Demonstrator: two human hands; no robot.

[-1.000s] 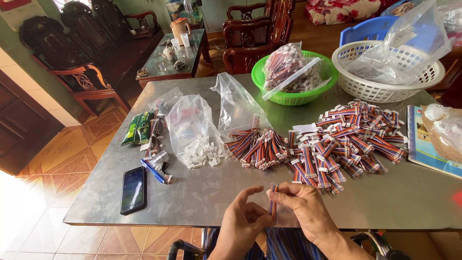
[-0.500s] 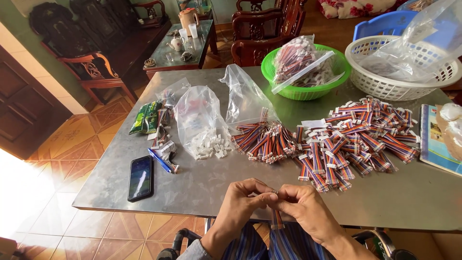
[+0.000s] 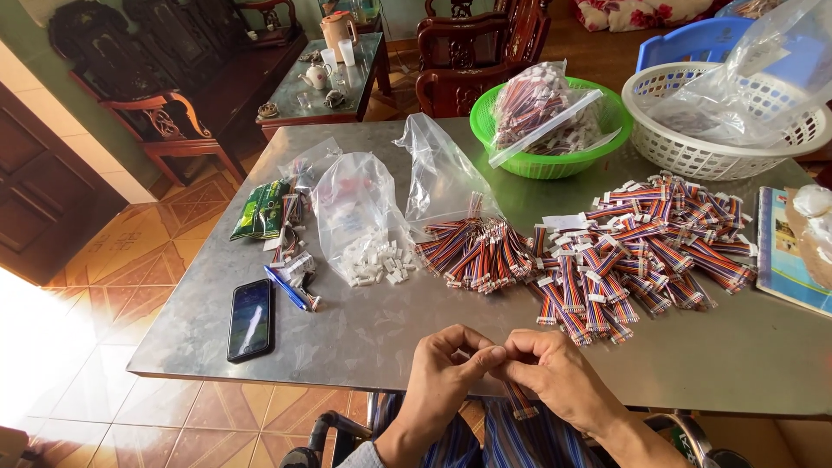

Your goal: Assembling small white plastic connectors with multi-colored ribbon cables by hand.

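Since the earlier frames the two hands have drawn together at the near edge of the surface (image 3: 364, 338), and the wire bundle that stood upright between the fingers now hangs down below them.

Head view: the left hand (image 3: 446, 368) and right hand (image 3: 555, 373) meet fingertip to fingertip, both pinching the top of a short striped wire bundle (image 3: 520, 401). Its lower end hangs just past the surface's edge, over the person's striped lap. What sits at the pinched end is hidden by the fingers.

The bundle is a flat ribbon of thin wires in red, blue, orange and white, short and limp.

Judging by how things lie, the work looks partly done. Beyond the hands, to the right, a large pile of finished bundles (image 3: 646, 243) with white plugs on the ends spreads across the surface. Left of that pile lies a smaller heap of wires (image 3: 472, 251), half spilling from a clear bag (image 3: 442, 173). Further left, another bag of white plugs (image 3: 368, 234) lies open with loose plugs at its mouth. A good share appears left: the smaller heap, and a full bag of wires in the green basket (image 3: 520, 152) behind it.

A phone (image 3: 251, 319) lies near the surface's left edge, well apart from the hands.
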